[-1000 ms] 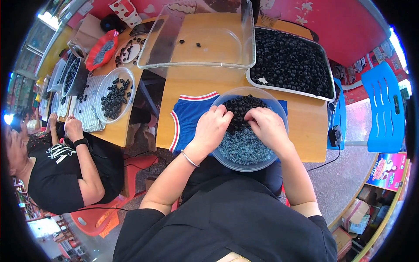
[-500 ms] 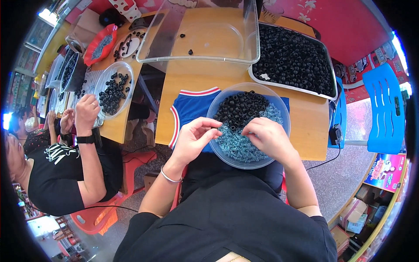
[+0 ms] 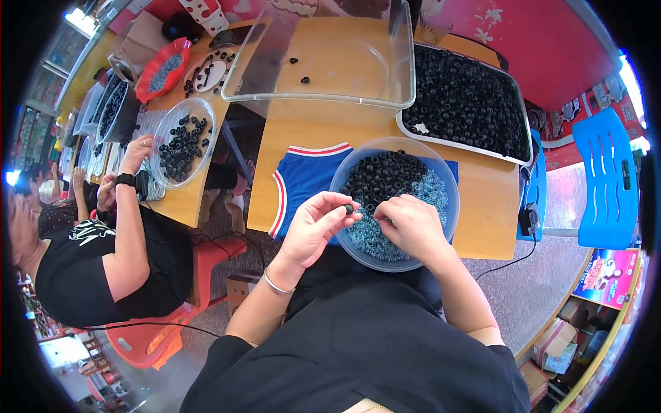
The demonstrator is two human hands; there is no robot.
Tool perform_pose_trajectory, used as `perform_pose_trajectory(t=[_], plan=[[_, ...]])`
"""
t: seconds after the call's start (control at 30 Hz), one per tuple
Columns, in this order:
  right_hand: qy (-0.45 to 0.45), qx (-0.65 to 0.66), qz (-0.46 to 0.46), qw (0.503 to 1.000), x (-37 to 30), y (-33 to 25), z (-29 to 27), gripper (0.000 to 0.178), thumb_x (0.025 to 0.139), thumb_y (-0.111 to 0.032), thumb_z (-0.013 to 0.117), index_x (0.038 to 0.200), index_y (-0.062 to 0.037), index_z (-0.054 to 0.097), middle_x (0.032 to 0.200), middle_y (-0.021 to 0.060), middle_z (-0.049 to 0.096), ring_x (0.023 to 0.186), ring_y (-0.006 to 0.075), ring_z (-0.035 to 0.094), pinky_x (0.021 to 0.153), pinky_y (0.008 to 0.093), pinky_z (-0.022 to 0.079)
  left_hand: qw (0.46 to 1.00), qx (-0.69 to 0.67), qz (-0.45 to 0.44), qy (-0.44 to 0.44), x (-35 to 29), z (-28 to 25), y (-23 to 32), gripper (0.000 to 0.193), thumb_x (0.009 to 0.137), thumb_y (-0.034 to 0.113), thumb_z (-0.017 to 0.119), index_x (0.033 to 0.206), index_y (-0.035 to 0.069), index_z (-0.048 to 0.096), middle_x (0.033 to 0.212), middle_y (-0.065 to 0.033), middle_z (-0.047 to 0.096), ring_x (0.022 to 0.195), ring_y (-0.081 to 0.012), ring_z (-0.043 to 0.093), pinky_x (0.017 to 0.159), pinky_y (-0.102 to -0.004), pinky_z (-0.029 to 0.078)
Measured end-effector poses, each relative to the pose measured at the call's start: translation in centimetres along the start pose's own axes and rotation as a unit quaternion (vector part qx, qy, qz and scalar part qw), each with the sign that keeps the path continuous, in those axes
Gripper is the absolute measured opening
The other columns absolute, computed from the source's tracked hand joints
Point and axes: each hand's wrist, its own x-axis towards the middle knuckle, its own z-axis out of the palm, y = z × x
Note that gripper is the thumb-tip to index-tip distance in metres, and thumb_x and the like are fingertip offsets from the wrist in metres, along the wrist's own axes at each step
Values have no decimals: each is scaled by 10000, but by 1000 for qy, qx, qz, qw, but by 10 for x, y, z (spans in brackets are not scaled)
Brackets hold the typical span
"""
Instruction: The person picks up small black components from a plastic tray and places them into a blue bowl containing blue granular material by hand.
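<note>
Left hand (image 3: pixel 313 227) fingers pinched; right hand (image 3: pixel 407 226) curled

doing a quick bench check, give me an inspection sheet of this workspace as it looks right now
surface: wooden table, blue cloth under the bowl.
job's things: clear bowl holds black rings and pale blue bits.
clutter: metal tray of black rings, clear tub, red dish.
grippers: left hand pinches a small black ring; right hand rests in the bowl.
cables: black cable off the table edge.
surroundings: blue chair; a co-worker's hand at a second bowl.
</note>
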Motion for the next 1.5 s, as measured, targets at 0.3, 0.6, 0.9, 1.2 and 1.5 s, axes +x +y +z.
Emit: perform_pose_trajectory(t=[0.3, 0.6, 0.9, 1.2, 1.5], plan=[[114, 312, 81, 940, 3, -12, -26, 147, 784, 5, 683, 917, -50, 711, 845, 51, 675, 667, 118, 608, 559, 238, 468, 994, -99, -36, -40, 7, 11, -11, 240, 915, 17, 624, 1150, 16, 576, 1069, -96, 652, 970, -169, 652, 870, -271, 530], [117, 343, 65, 930, 0, -18, -24, 150, 786, 10, 707, 923, -51, 713, 858, 55, 690, 707, 136, 634, 566, 244, 477, 995, 87, 22, -40, 4, 23, -10, 274, 869, -10, 670, 1114, 15, 550, 1007, -56, 633, 892, -116, 639, 786, -242, 523], [155, 206, -32, 966, 1, -14, -15, 185, 729, -12, 732, 902, -71, 701, 826, 57, 665, 740, 223, 651, 616, 321, 525, 940, 312, 140, -15, 4, 35, -8, 376, 823, -32, 691, 1163, -4, 533, 983, -74, 654, 861, -114, 662, 763, -247, 541], [155, 124, -64, 978, -4, -12, -14, 205, 697, -56, 753, 893, -82, 699, 805, 30, 652, 720, 198, 640, 593, 303, 527, 896, 400, 185, -46, 6, 25, -12, 347, 825, -40, 684, 1139, -7, 541, 951, -89, 672, 861, -129, 673, 769, -255, 549], [129, 230, 7, 964, -7, -14, -18, 307, 773, -6, 713, 1069, -89, 714, 855, 74, 647, 728, 198, 635, 618, 298, 521, 991, 104, 69, -44, 11, 16, -19, 190, 883, -31, 645, 1036, 20, 545, 1044, -112, 637, 932, -167, 663, 809, -276, 554]])
